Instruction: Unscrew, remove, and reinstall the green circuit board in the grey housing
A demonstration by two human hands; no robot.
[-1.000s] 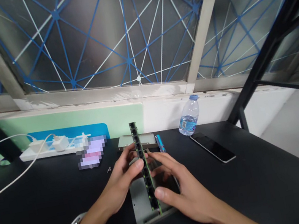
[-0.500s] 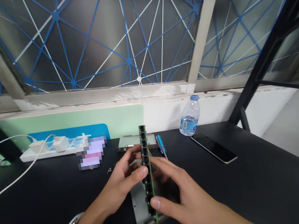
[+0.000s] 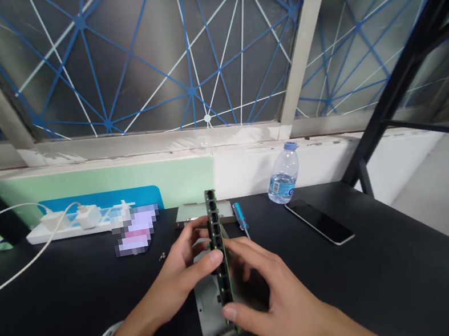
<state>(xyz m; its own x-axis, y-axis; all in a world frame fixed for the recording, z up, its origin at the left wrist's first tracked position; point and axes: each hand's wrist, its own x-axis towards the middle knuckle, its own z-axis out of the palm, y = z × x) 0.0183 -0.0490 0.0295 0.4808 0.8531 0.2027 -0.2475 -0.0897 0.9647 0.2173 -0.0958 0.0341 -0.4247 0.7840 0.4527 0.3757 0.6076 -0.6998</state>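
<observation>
A circuit board with a row of black ports (image 3: 214,216) stands on its edge, its port side turned towards me. My left hand (image 3: 192,257) grips it from the left, thumb on the port side. On the right, my right hand (image 3: 268,293) holds its near part, with the thumb against the ports and the fingers along the board's right side. Beneath the board lies a grey metal tray (image 3: 209,315), its right part shaded and partly hidden by my right hand. I cannot tell whether board and tray touch.
Behind the board lies a flat metal cover (image 3: 189,213), with a blue screwdriver (image 3: 240,216) beside it. Small screws (image 3: 162,256) lie left of my hands. A water bottle (image 3: 282,178) and a phone (image 3: 321,222) are right; a power strip (image 3: 73,221) with cables is left.
The board has turned slightly, its near end shifting a little to the right and its ports facing me more squarely. Both hands keep their hold, and the view has shifted slightly.
</observation>
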